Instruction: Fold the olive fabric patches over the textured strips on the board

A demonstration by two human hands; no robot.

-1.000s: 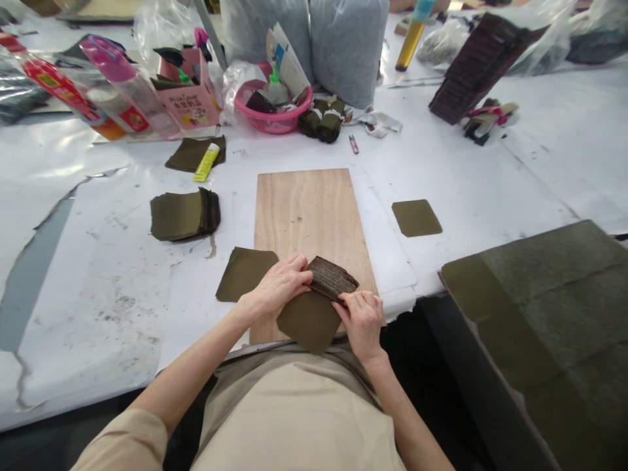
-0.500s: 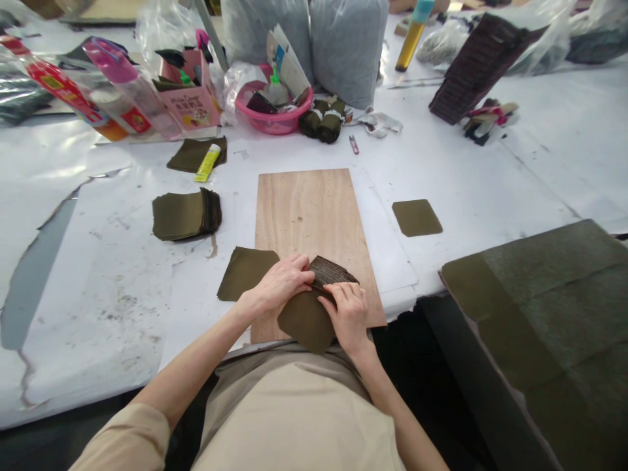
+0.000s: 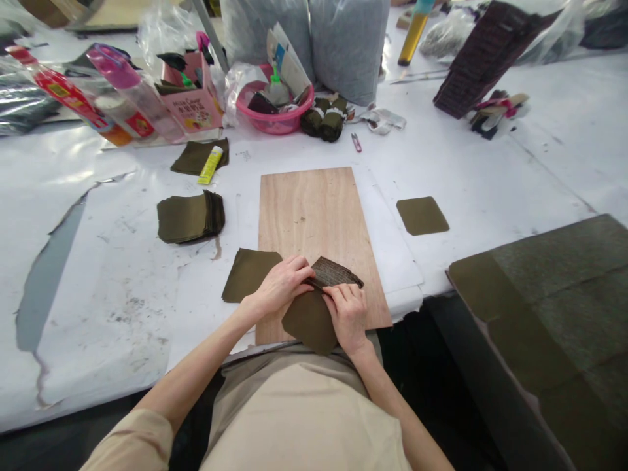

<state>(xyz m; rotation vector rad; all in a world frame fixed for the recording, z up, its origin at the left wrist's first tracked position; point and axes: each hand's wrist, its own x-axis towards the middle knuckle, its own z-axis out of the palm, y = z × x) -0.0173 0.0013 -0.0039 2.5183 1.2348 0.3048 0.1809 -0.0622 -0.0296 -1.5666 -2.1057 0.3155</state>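
Both hands hold an olive fabric piece [image 3: 310,322] at the near end of a wooden board [image 3: 307,203]. Its upper part shows a darker, textured strip [image 3: 336,272] that looks folded over. My left hand [image 3: 287,280] pinches the strip's left end, thumb and fingers together. My right hand [image 3: 347,313] is closed on the strip's lower right edge, fingertips pressed along the fold. The piece's lower corner hangs over the board's front edge. Left of the board, partly behind my left hand, lies an olive fabric stack [image 3: 249,271].
A thicker olive stack [image 3: 184,217] lies at left, with a yellow tube [image 3: 210,165] on fabric behind it. One olive piece [image 3: 422,215] lies right of the board. Beyond are small pink snips [image 3: 356,142], a pink basin [image 3: 275,120] and bottles [image 3: 135,88]. Large olive sheets [image 3: 554,307] fill the right.
The whole view has shifted slightly, so things appear a little further right. Both hands keep their grip on the fabric piece, with barely any finger movement.
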